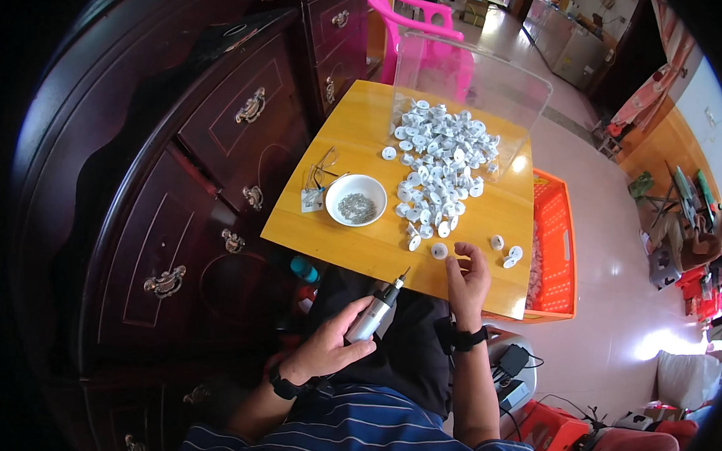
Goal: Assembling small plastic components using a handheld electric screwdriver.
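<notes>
My left hand (344, 339) is wrapped round a silver and black electric screwdriver (378, 309), held over my lap with its thin bit pointing up toward the table's front edge. Over the front of the table, my right hand (468, 278) has its fingers curled in toward the thumb. Anything between those fingertips is too small to make out. Just left of them lies a round white plastic part (440, 250). Beyond it spreads a large heap of similar white parts (447, 161). A white bowl (357, 178) to the left contains many small metal pieces, likely screws.
Eyeglasses (321, 170) and a small packet (312, 200) lie left of the bowl. A few white parts (512, 255) sit apart at the right. A clear plastic bin (505, 87) stands behind the heap. An orange crate (565, 256) adjoins the yellow table (336, 244); dark drawers (245, 142) flank its left.
</notes>
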`<state>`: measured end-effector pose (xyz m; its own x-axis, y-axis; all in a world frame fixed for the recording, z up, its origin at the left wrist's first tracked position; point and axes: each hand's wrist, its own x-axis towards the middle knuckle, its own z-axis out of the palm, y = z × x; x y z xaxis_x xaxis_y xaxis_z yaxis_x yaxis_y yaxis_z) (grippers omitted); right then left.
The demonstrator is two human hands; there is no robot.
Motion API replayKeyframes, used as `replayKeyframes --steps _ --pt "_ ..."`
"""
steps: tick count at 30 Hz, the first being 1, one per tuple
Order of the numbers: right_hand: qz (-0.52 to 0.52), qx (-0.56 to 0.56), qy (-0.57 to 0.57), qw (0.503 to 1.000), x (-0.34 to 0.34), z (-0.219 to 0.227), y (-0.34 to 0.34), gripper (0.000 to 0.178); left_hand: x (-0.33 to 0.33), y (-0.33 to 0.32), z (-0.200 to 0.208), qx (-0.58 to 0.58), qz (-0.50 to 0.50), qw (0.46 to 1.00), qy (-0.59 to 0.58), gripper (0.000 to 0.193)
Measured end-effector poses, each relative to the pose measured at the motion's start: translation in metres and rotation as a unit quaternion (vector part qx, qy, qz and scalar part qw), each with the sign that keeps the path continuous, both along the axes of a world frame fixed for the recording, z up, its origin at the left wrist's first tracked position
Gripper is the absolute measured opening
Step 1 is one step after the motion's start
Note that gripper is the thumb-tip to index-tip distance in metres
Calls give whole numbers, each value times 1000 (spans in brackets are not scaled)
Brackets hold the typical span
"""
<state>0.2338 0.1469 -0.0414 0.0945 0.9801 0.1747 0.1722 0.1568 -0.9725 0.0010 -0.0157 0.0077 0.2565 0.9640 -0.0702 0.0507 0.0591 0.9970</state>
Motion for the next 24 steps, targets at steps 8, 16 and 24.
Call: replayKeyframes --steps 8,16,24 --pt "77 -100 48 991 -12 3 -11 16 0 3 2 10 -1 1000 16 70" --pt "253 -276 403 835 -27 -3 -31 24 -1 3 3 -1 24 1000 9 69" --pt "267 -273 447 809 -31 -7 -29 25 -3 0 2 -3 19 1000 18 71"
